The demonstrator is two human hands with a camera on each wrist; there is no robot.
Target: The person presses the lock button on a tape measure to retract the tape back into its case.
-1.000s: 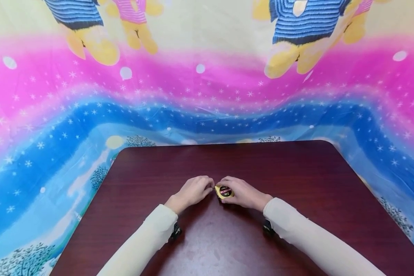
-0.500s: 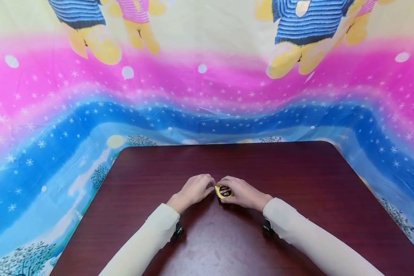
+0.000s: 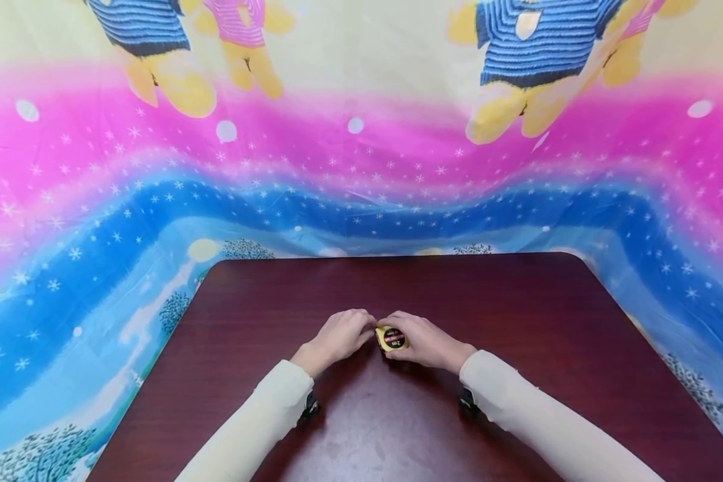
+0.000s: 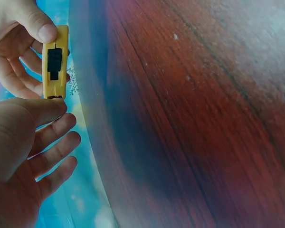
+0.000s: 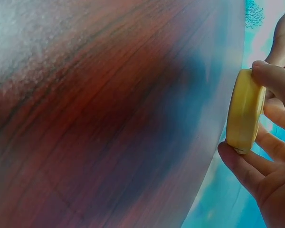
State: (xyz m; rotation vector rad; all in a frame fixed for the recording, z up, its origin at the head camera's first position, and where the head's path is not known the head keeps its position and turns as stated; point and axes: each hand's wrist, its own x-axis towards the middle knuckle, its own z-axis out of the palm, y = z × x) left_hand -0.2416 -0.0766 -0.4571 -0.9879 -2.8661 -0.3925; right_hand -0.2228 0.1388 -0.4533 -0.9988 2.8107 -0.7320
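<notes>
My right hand (image 3: 429, 341) holds a yellow tape measure (image 3: 393, 339) with a round black "2m" label, its fingers and thumb at opposite edges of the case. In the left wrist view the case (image 4: 61, 88) stands narrow side on, showing a black sliding lock. My left hand (image 3: 340, 333) meets it from the left, thumb and forefinger pinching at the tape's mouth. The other left fingers are spread loosely below. What lies between thumb and forefinger is mostly hidden. From the right wrist, the plain yellow edge (image 5: 244, 111) of the case faces the camera.
A dark red-brown wooden table (image 3: 265, 288) with rounded corners lies under both hands. Behind and around it hangs a pink and blue cloth (image 3: 313, 147) printed with bears and snowflakes. Each wrist carries a small black device.
Both hands keep their place at the tape measure, and its case looks the same. Only the head view shifts slightly.
</notes>
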